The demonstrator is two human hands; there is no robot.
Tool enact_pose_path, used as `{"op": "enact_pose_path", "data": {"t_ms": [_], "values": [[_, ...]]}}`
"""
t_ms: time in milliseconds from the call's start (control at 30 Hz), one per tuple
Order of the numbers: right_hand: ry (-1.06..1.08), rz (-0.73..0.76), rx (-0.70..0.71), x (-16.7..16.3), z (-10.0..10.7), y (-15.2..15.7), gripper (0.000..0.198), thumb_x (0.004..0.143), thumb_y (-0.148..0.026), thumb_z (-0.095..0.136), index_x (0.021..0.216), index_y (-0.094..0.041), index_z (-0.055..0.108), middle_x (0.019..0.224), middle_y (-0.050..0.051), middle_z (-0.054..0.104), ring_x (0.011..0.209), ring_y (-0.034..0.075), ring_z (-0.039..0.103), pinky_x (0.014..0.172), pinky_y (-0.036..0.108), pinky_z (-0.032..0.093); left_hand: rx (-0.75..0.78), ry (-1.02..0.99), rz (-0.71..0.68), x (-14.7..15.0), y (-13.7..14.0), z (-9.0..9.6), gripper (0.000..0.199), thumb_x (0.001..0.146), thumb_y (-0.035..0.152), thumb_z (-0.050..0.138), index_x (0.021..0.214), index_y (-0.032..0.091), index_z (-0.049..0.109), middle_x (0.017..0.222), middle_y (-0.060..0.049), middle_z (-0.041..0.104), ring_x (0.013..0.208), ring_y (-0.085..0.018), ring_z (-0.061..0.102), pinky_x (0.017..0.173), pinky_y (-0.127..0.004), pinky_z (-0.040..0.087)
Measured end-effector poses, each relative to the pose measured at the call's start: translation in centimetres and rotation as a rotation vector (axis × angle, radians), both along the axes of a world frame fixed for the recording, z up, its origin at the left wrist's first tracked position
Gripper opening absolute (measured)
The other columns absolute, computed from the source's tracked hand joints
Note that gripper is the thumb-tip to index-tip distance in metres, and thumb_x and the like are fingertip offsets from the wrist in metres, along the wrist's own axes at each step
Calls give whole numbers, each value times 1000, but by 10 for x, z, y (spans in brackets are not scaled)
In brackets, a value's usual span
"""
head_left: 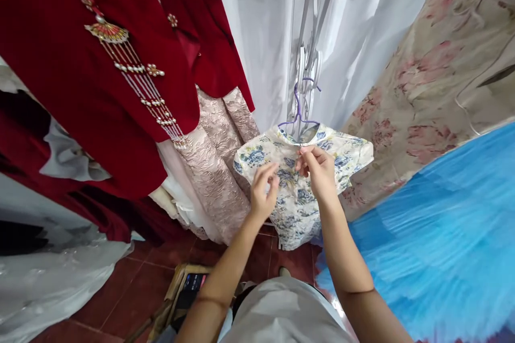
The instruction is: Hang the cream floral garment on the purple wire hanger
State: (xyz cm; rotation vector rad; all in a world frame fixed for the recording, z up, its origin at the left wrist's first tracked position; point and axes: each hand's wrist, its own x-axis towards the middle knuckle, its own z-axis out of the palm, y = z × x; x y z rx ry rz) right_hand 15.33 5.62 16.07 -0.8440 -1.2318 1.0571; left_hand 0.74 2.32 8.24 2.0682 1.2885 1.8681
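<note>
A white short-sleeved blouse with blue and yellow flowers (285, 220) hangs upright in front of me on a purple hanger (298, 110). At its neckline, my right hand (319, 169) pinches the top of the front opening with thumb and forefinger; whatever small fastener lies there is too small to make out. My left hand (264, 190) is over the blouse's chest, lower and to the left. Its fingers are loosely bent, with a gap to the thumb and nothing held. A straight seam runs down the blouse's front below my right hand.
Left hangs a dark red jacket (132, 118) with beaded ornaments, beside pink brocade garments (217, 171). White curtains (257, 21) and white hooks (301, 64) are behind. On the right are floral fabric (426, 91) and blue tulle (434, 236). A box (181, 284) stands on the red tiles.
</note>
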Motion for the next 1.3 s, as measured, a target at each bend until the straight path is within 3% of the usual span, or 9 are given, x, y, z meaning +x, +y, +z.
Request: {"op": "enact_pose_path", "data": {"t_ms": [133,267,433,567,767,933,1033,1133,1300], "values": [[-69,-12,42,3,-1,-5,33,86,-53,65,79,-20,62,51,-4,59,41,9,45,43,22,35,78,310,-145,-10,42,70,29,105,27,42,125,21,64,118,-10,68,118,-21,62,100,-38,51],[-86,-49,68,3,-5,3,34,85,-52,66,75,-20,58,50,-4,56,42,9,44,45,22,34,134,466,-179,-3,63,96,25,105,27,46,99,18,68,92,-6,68,91,-18,64,85,-32,52],[-146,-132,23,-5,-31,11,31,83,-46,64,68,-22,53,46,-6,51,41,10,43,45,23,31,209,301,-126,-15,73,119,23,104,26,49,92,18,67,89,-5,67,85,-15,63,78,-29,50],[-214,-139,-90,-13,-75,-6,32,80,-41,63,59,-22,48,44,-5,47,42,9,39,46,24,29,167,-4,-44,-77,96,133,21,101,33,56,91,19,68,88,-4,68,85,-15,63,78,-27,50],[-224,-25,-201,-36,-125,-39,28,78,-39,62,60,-22,50,48,-5,47,44,10,39,47,24,30,-79,-577,-196,-173,132,70,38,79,52,79,81,17,65,79,0,63,75,-12,60,72,-21,49],[-444,17,-281,-43,-138,-38,29,82,-40,60,61,-21,54,54,0,57,53,16,52,54,27,40,-318,-1086,-303,-156,101,-7,49,67,57,85,74,17,58,69,4,56,63,-8,54,63,-19,46],[-567,19,-282,-37,-140,-37,23,79,-41,69,83,-18,68,77,6,70,71,21,63,67,30,47,-416,-908,-343,-123,65,-30,47,75,60,78,73,18,58,67,3,54,59,-10,51,59,-21,43],[-540,145,-140,-35,-136,-41,47,73,-43,79,111,-18,68,104,8,71,90,23,63,79,33,49,-441,-350,-434,-84,34,-30,35,91,51,65,79,18,67,80,-4,64,77,-16,59,73,-27,47],[-495,301,-167,-18,-118,-57,44,92,-52,61,68,-16,57,62,-3,49,57,11,40,55,25,36,-609,47,-703,-34,17,-19,35,99,50,51,104,19,66,92,-5,67,86,-18,60,82,-30,47]]}}
